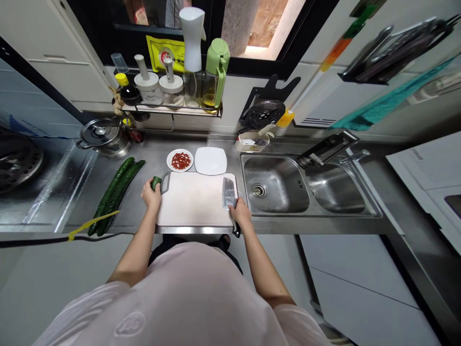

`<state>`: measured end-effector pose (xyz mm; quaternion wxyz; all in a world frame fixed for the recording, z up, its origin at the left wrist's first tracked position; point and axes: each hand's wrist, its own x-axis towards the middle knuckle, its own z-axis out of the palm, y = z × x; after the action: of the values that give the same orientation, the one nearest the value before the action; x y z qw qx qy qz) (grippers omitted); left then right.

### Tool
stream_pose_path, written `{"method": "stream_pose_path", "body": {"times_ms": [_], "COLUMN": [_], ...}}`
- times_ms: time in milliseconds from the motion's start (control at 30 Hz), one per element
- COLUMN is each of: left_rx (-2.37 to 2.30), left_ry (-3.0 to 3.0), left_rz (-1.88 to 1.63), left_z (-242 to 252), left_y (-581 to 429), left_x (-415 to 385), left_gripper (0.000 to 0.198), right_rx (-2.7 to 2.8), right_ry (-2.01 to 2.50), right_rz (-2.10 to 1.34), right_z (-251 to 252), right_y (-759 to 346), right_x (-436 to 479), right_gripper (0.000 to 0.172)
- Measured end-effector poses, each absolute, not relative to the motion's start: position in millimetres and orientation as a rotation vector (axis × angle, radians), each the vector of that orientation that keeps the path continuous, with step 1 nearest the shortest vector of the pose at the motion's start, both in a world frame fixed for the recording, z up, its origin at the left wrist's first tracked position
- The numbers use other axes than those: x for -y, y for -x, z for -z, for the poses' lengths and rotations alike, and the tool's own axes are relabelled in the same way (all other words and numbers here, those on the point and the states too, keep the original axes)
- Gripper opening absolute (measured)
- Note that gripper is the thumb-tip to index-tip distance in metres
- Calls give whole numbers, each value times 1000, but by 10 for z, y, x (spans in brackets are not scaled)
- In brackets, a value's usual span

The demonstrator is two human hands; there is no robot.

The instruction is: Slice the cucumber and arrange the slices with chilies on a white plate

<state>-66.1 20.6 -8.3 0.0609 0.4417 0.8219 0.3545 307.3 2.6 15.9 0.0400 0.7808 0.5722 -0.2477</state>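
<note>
In my left hand (150,194) is a short piece of cucumber (155,182), held just left of the cutting board's grey handle. My right hand (240,211) grips the black handle of a kitchen knife (229,192). Its wide blade lies over the right end of the white cutting board (196,199). Two long whole cucumbers (117,194) rest side by side on the counter, left of my left hand. Behind the board stand a small plate of chopped red pieces (180,160) and a white square plate (211,161) with nothing on it.
On the right is a double steel sink (275,185) with a faucet (327,149). A lidded pot (104,137) stands at the back left. Bottles and jars fill a wall rack (173,109). A black cable (46,241) with a yellow tie crosses the counter's front left.
</note>
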Motion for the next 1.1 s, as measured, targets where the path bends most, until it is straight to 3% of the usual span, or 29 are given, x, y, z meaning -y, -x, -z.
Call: {"method": "stream_pose_path", "body": {"times_ms": [133, 400, 633, 800, 1100], "left_rx": [-2280, -1886, -1807, -1810, -1779], "left_ry": [-1477, -1836, -1934, -1935, -1941], "left_rz": [-1104, -797, -707, -700, -794], "left_z": [36, -56, -79, -73, -68], "left_y": [465, -19, -160, -146, -178], "left_x": [-112, 38, 66, 67, 38], "left_gripper": [37, 33, 32, 32, 34], "right_rx": [-1760, -1855, -2033, -2092, -2312], "right_ry": [-2404, -2433, -2501, -2529, -2209], "right_rz": [763, 910, 1151, 1322, 1172], "right_z": [-133, 8, 18, -138, -430], "right_y": [-3083, -3216, -3186, -3108, -2734], "right_x": [-42, -119, -175, -182, -146], "right_gripper": [40, 37, 24, 24, 26]}}
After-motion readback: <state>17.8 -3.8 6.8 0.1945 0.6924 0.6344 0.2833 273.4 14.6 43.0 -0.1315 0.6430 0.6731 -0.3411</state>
